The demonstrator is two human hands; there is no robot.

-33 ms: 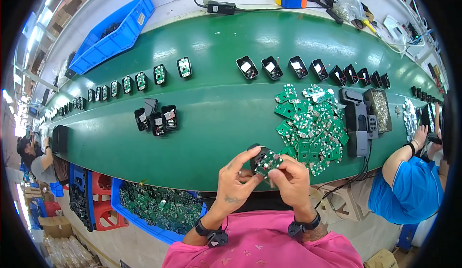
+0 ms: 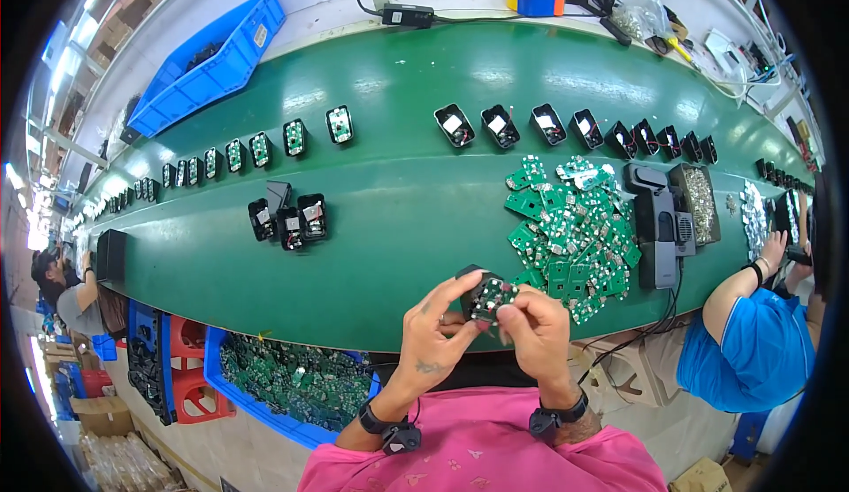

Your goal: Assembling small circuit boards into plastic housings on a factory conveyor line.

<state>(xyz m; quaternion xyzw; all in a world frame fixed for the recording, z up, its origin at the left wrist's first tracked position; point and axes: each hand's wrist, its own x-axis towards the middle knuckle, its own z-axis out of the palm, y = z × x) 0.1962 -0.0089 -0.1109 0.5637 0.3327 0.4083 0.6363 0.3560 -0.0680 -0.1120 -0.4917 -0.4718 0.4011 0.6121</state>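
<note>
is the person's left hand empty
No, the left hand holds a black case with a green circuit board at its open side.

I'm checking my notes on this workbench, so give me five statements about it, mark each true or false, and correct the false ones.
1. The left hand holds a black case with a green board at its opening. True.
2. The right hand is buried in the pile of loose green boards. False: it is at the black case, its fingers by the green board.
3. A dark grey device stands just right of the pile. True.
4. The blue bin below the table edge contains only white boxes. False: it is full of mostly green boards.
5. The blue crate is at the upper left of the view. True.
</note>
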